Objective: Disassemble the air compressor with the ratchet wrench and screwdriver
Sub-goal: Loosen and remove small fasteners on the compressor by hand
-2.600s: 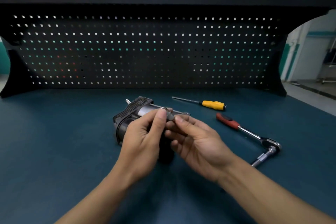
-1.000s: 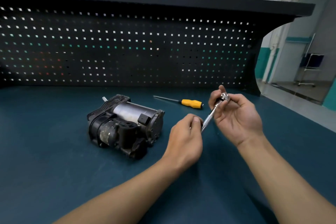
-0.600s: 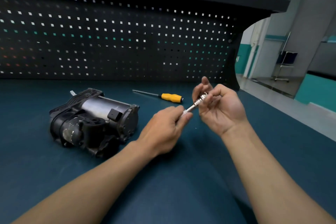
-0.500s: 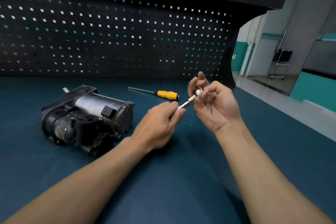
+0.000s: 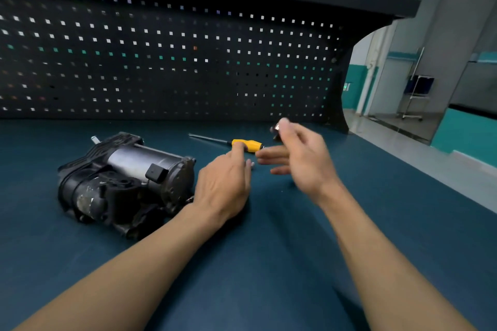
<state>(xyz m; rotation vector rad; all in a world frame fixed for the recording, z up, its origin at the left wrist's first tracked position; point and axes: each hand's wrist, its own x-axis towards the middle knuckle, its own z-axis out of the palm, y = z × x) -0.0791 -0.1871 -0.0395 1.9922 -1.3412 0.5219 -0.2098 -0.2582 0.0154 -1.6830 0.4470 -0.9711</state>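
My right hand [image 5: 301,161], blurred, pinches a small metal piece [image 5: 276,129] right of the air compressor [image 5: 123,180]; my left hand's [image 5: 223,183] grip I cannot tell.

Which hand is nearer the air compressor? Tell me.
Left. The left hand is just beside the air compressor, at its near end; the right hand is farther right, beyond the left hand.

Screwdriver [image 5: 246,144] behind-right of compressor [image 5: 126,177], seemingly.
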